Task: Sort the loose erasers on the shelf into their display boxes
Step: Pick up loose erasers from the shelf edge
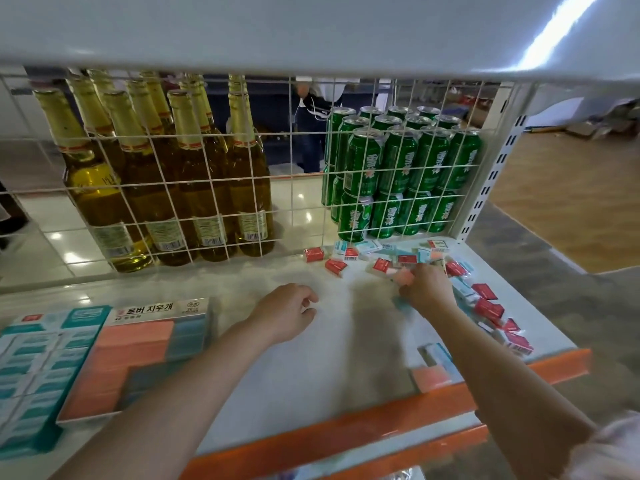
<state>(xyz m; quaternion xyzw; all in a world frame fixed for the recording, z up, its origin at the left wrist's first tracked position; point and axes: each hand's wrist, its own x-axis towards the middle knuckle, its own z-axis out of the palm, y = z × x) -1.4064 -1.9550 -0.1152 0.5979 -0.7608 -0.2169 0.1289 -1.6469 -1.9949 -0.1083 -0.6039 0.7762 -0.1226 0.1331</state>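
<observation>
Loose erasers in red and teal sleeves (408, 259) lie scattered over the right half of the white shelf (311, 358). My right hand (427, 289) reaches into this pile and grips a pink eraser (403, 277) plus a teal one under the palm. My left hand (287, 311) hovers over the shelf's middle, fingers loosely curled and holding nothing. Two display boxes stand at the left: one with pink and blue erasers (138, 351), one with teal-sleeved erasers (38, 368). A pink eraser (433, 377) and a teal one (440, 356) lie near the front edge.
Behind a white wire grid (291, 188) stand glass bottles (166, 174) at the left and green cans (398, 171) at the right. An orange rail (346, 434) runs along the shelf's front edge. An upper shelf hangs overhead. A person stands beyond the grid.
</observation>
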